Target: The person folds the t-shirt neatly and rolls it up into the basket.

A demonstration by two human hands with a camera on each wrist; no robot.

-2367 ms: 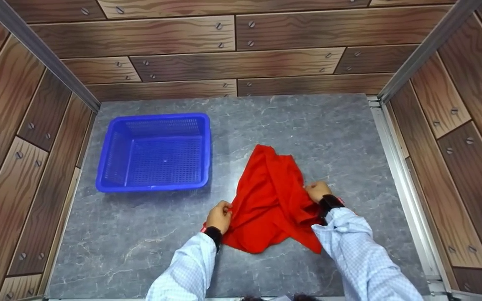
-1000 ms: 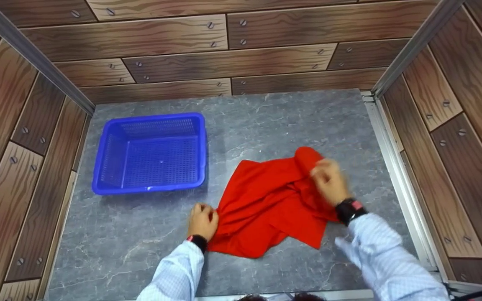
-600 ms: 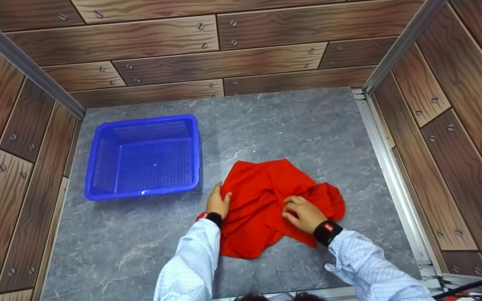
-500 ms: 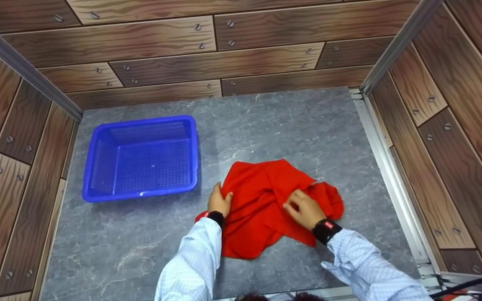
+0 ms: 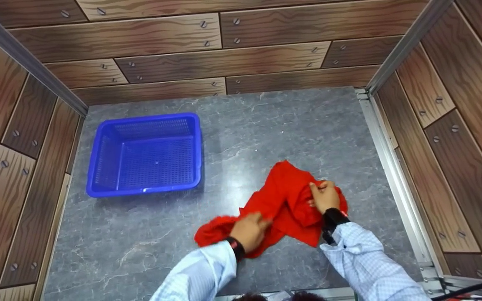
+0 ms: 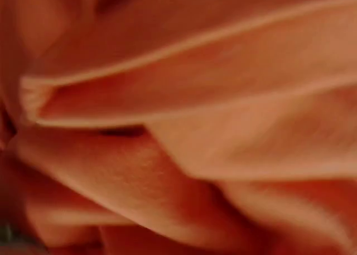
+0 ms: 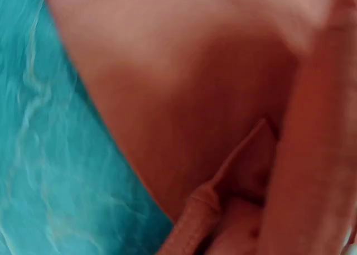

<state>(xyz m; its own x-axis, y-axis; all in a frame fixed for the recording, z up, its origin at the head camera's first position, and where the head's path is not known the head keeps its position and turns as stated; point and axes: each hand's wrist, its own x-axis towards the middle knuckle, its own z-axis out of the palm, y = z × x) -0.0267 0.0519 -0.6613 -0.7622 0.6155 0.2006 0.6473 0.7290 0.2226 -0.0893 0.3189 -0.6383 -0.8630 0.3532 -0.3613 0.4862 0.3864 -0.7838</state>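
A crumpled red cloth (image 5: 270, 200) lies on the grey marbled surface in the head view, its left end bunched up and its right end folded over. My left hand (image 5: 249, 232), blurred, lies over the lower left of the cloth; whether it holds any fabric is unclear. On the right side, my right hand (image 5: 325, 196) grips the cloth with curled fingers. Close folds of the cloth (image 6: 167, 154) fill the left wrist view. In the right wrist view the cloth (image 7: 184, 99) shows a hemmed edge and a small fold, with the surface at left.
A blue perforated plastic basket (image 5: 144, 192) with nothing in it stands to the left on the tabletop (image 5: 140, 234). Wood-patterned panels (image 5: 165, 37) enclose the back and both sides. A metal rail (image 5: 385, 163) runs along the right edge, and a black cable (image 5: 471, 289) shows at lower right.
My left hand has moved from the cloth's left edge rightward over it, and the left side is now bunched and narrower. My right hand has shifted right onto the folded end.
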